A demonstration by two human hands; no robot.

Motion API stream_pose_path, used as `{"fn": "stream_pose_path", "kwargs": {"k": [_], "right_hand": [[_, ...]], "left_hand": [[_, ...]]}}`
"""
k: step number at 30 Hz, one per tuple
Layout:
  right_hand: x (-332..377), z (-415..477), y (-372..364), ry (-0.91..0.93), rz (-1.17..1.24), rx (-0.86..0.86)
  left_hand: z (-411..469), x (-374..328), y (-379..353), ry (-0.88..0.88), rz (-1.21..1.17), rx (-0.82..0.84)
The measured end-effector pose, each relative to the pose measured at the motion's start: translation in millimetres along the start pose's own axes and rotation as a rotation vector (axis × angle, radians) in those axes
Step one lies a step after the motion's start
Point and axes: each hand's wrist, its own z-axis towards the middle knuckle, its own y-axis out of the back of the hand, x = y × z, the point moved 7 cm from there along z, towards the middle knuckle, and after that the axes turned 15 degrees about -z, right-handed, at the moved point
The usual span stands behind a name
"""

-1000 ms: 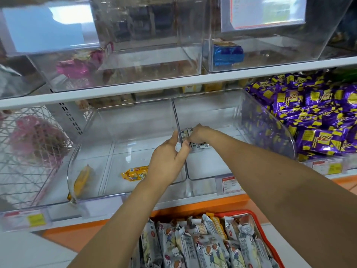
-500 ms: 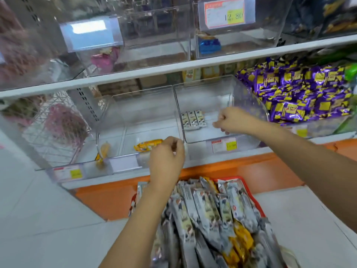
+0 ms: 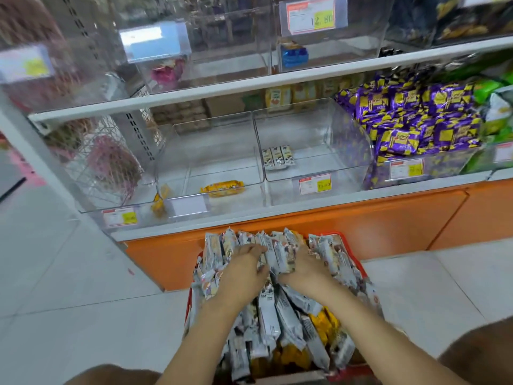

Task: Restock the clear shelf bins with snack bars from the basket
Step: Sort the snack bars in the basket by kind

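A red basket (image 3: 359, 264) on the floor in front of me is heaped with silver-wrapped snack bars (image 3: 268, 318), with some yellow ones lower down. Both hands are down in the heap. My left hand (image 3: 242, 273) and my right hand (image 3: 306, 269) close from either side on an upright bundle of silver bars (image 3: 280, 255); the right fingertips are buried among the wrappers. On the lower shelf, the clear bin (image 3: 319, 126) holds three silver bars (image 3: 277, 157) in its back left corner. The clear bin (image 3: 211, 134) to its left holds one yellow bar (image 3: 222, 188).
Purple and yellow packs (image 3: 410, 120) fill the bin to the right. The upper white shelf (image 3: 249, 84) carries more clear bins with a blue pack (image 3: 294, 55) and pink packs (image 3: 166, 72). An orange cabinet base (image 3: 347, 218) stands just behind the basket. My knees show at the bottom edge.
Both hands left the shelf bin, dropped to the basket and closed on a bundle of silver bars. Three bars now lie in the right bin. My view tilted down and back.
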Motion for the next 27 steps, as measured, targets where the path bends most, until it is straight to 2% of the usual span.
{"fn": "stream_pose_path", "kwargs": {"k": [7, 15, 20, 27], "right_hand": [[1.0, -8.2, 7.6, 0.068, 0.132, 0.045], [3.5, 5.6, 14.9, 0.062, 0.330, 0.043], [-14.9, 8.6, 18.3, -0.038, 0.489, 0.028], [2.9, 10.5, 10.0, -0.020, 0.291, 0.130]], "left_hand": [[1.4, 2.8, 0.1, 0.007, -0.021, -0.005], [5.0, 7.8, 5.3, 0.073, -0.128, 0.000], [7.9, 7.7, 5.1, 0.088, -0.113, 0.031], [16.2, 1.6, 6.4, 0.124, -0.051, 0.080]]}}
